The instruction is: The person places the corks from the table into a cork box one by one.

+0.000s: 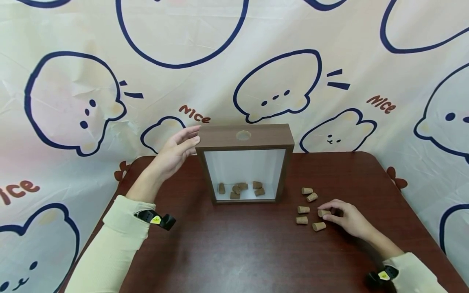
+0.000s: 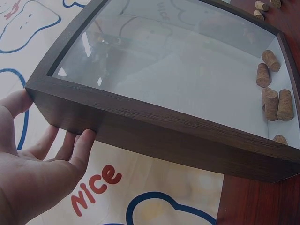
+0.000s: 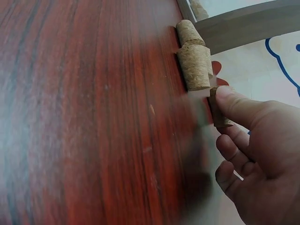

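Head view: pinches a cork (image 1: pixel 323 213), lying lengthwise roughly left-right to the near right of the box (image 1: pixel 244 165), with the nearer right hand (image 1: pixel 347 219); grips the box's upper left corner with the left hand (image 1: pixel 175 152).

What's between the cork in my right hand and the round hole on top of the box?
Loose corks and the box's right side stand in the direct way; the held cork would probably need lifting over both. Nothing visible covers the hole.
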`<state>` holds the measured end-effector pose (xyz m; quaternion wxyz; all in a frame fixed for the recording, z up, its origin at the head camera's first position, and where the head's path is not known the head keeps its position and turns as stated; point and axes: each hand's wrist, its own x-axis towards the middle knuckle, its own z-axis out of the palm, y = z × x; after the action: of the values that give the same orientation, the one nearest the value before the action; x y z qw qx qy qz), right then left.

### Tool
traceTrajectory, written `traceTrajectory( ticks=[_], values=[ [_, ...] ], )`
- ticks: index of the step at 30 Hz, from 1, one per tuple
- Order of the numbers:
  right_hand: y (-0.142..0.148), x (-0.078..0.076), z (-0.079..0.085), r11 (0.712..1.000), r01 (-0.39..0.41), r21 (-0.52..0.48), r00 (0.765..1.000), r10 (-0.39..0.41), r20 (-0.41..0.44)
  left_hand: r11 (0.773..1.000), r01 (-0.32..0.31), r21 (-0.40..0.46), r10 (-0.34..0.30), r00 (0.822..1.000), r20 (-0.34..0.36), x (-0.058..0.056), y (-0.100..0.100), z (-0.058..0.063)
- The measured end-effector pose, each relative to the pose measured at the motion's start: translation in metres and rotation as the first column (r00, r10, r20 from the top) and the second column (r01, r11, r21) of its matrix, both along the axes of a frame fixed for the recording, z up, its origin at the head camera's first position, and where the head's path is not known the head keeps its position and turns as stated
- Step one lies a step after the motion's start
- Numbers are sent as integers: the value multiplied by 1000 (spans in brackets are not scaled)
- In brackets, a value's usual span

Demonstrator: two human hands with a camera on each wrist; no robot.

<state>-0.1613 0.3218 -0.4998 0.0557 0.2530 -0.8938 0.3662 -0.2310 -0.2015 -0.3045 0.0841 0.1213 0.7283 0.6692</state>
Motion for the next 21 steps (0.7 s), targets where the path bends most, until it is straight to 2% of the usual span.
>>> traceTrajectory(
  ticks=[10, 16, 21],
  values=[
    [14, 3, 14, 996, 90, 13, 995, -90, 32, 1000, 2, -2, -2, 1000, 3, 1, 0, 0],
    [18, 0, 36, 994, 113, 3, 992, -113, 54, 1000, -2, -3, 2, 1000, 5, 2, 0, 1],
    [18, -4, 60, 993, 119, 20, 992, -119, 29, 1000, 1, -5, -1, 1000, 0, 1, 0, 1]
  ],
)
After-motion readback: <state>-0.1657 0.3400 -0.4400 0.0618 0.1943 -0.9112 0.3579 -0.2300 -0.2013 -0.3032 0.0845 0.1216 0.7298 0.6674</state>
